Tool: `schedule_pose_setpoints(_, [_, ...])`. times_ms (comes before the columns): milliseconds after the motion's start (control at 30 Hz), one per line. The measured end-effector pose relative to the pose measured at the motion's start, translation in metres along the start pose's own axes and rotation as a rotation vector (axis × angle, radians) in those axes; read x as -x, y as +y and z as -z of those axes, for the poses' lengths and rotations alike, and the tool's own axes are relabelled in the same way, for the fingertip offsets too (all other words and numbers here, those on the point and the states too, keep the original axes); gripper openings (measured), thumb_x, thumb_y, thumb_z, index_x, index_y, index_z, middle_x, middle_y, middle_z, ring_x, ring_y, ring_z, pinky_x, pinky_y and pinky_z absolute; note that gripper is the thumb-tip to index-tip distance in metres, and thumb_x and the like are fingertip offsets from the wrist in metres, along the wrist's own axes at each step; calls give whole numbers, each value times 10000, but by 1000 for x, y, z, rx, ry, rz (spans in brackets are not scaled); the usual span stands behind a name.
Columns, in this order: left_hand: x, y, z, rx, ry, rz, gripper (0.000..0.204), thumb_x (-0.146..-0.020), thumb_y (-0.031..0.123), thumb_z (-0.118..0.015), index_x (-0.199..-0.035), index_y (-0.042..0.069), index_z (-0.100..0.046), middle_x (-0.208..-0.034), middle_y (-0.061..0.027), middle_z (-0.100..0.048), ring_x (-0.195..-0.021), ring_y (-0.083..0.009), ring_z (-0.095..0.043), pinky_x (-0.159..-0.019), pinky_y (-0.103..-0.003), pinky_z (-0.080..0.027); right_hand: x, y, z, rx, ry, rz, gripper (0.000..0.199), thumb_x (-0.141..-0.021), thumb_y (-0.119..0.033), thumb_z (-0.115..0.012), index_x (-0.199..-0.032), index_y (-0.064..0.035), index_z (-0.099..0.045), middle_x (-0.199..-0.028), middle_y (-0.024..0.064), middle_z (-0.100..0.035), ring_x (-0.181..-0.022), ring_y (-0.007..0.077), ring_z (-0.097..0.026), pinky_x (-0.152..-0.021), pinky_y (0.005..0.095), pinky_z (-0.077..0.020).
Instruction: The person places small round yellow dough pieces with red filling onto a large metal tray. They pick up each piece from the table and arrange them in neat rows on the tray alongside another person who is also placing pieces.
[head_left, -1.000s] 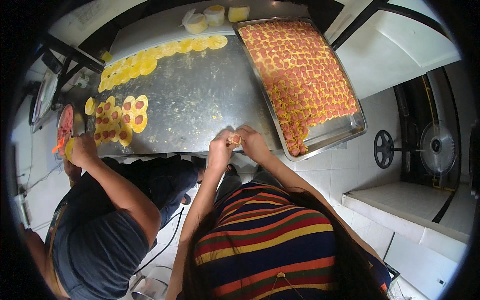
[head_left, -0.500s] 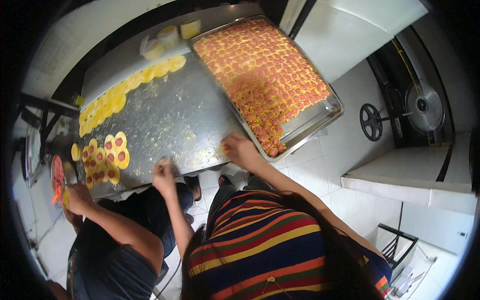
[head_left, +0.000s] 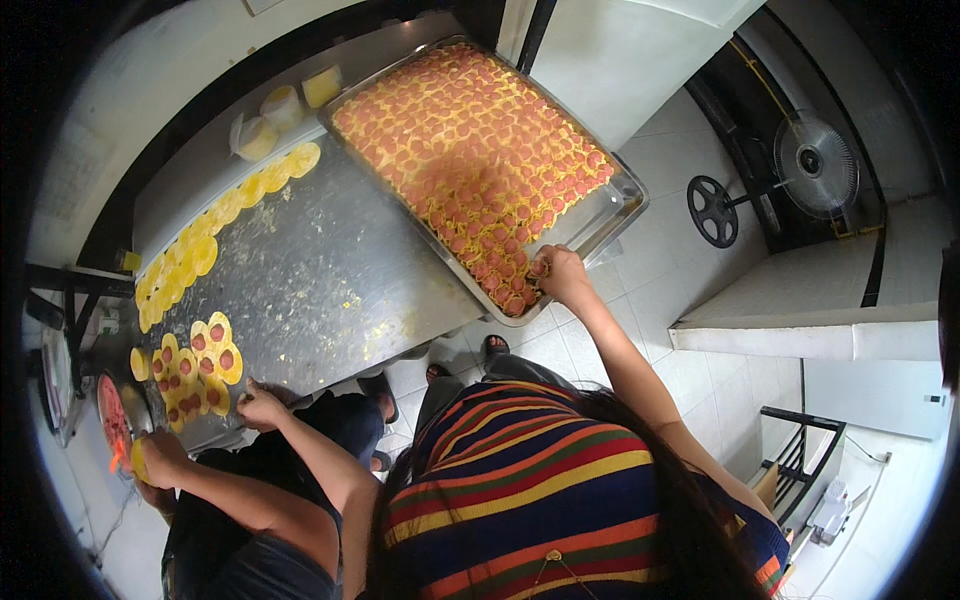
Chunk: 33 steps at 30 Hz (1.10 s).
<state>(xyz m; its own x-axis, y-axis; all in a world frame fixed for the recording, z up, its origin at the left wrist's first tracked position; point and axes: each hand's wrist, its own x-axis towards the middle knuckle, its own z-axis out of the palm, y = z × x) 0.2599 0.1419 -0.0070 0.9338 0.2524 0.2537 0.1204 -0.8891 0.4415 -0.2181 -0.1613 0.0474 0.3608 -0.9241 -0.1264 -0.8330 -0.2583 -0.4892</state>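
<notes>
My right hand (head_left: 562, 272) is over the near corner of a large metal tray (head_left: 622, 205), fingers pinched on a small open-topped dumpling beside the last ones in the rows. The tray holds many dumplings (head_left: 470, 140), pink meat in yellow wrappers, packed tightly. My left hand (head_left: 262, 405) reaches to the table's near edge, fingers apart, right beside several yellow round wrappers topped with pink meat (head_left: 212, 350). It appears to hold nothing.
Overlapping bare yellow wrappers (head_left: 225, 210) line the back of the metal table (head_left: 330, 270). Behind them stand three tubs (head_left: 281, 108). At left, a co-worker's hand (head_left: 162, 458) holds yellow wrappers by a bowl of pink meat (head_left: 112, 410) with an orange utensil. A fan (head_left: 815, 165) stands far right.
My right hand has moved from the table edge to the tray's near corner with the dumpling. My left hand has moved left and down to the meat-topped wrappers. The view has shifted slightly.
</notes>
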Motion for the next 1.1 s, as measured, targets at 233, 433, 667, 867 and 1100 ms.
schedule_pose_setpoints(233, [-16,-5,-11,24,69,34,557,-708,535,-689,-954,39,-633,-912,-171,-655,-833,-379,-619,-724,-460,-480,-6,1,-4,-7,-20,8,226,-628,-29,-678,-846,-45,-622,-850,144,-628,-781,288,-631,-690,367,-502])
schedule_pose_setpoints(433, [-21,-4,-15,2,42,54,557,-709,537,-684,-967,47,-627,-936,-157,-647,-872,-365,-608,-739,-462,-474,-1,2,-6,-217,15,54,207,-646,-31,-676,-841,-34,-604,-799,149,-632,-725,271,-640,-657,359,-506])
schedule_pose_setpoints(667, [-29,-6,-22,-28,-7,83,558,-711,540,-678,-982,55,-619,-965,-141,-637,-917,-350,-595,-757,-465,-467,-12,-1,-4,30,-71,-64,243,-638,-132,-708,-842,-45,-608,-712,158,-642,-697,279,-649,-637,364,-507])
schedule_pose_setpoints(867, [-18,-7,-10,311,52,-64,424,-745,297,-715,-950,-51,-586,-899,-225,-627,-798,-387,-597,-718,-454,-471,-20,14,-14,-55,-86,-41,291,-662,-189,-706,-890,-29,-621,-752,164,-667,-698,254,-660,-619,367,-506])
schedule_pose_setpoints(1100, [-17,11,-3,137,33,24,426,-727,375,-716,-909,6,-605,-878,-186,-629,-822,-359,-597,-732,-454,-467,-13,4,16,-516,-404,-267,359,-667,56,-642,-1016,-8,-592,-793,99,-628,-702,165,-615,-607,266,-496])
